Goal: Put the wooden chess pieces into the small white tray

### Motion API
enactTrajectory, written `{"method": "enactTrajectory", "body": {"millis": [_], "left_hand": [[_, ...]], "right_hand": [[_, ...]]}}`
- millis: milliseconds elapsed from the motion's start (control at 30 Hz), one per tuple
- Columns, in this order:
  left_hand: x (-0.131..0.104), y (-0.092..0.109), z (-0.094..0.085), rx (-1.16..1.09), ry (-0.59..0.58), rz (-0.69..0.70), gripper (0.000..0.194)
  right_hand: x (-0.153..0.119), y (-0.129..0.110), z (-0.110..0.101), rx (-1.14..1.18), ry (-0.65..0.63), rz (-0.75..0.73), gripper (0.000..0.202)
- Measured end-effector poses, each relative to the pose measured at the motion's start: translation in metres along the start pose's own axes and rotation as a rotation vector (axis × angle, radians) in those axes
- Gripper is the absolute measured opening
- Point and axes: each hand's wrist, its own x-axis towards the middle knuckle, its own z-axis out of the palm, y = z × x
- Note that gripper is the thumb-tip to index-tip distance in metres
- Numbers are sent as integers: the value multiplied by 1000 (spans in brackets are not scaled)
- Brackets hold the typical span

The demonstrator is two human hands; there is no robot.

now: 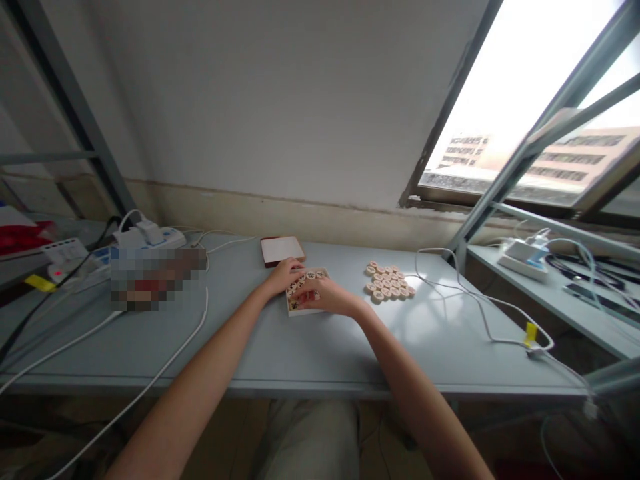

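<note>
A shallow white box (pixel 306 313) with round Chinese chess pieces (pixel 311 275) in it sits on the desk before me. My left hand (pixel 284 277) is at its left side, fingers curled over the edge and gripping it. Reaching over the box from the right, my right hand (pixel 320 294) has its fingers bent down among the pieces. They seem closed on one piece, mostly hidden by the hand. A cluster of loose Chinese chess pieces (pixel 389 283) lies flat to the right. Behind the box is its lid (pixel 283 249), with the pale inside facing up.
White cables cross the grey desk (pixel 240 363) at left and right. A power strip (pixel 170 238) with plugs and a blurred-out object (pixel 157 280) stand on the left. On the right are a cable with a yellow tag (pixel 531 333), a metal frame post and a window.
</note>
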Motion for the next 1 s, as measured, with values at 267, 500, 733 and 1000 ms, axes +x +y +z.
{"method": "enactTrajectory", "body": {"millis": [267, 500, 733, 1000], "left_hand": [[0, 2, -1, -9, -3, 8, 19], [0, 1, 0, -25, -8, 14, 20], [-1, -3, 2, -43, -7, -1, 21], [1, -2, 2, -7, -6, -2, 22]], "right_hand": [[-1, 6, 2, -72, 9, 78, 12], [-8, 5, -15, -214, 55, 204, 19], [-65, 51, -60, -612, 72, 848, 36], [-61, 50, -61, -425, 84, 695, 25]]}}
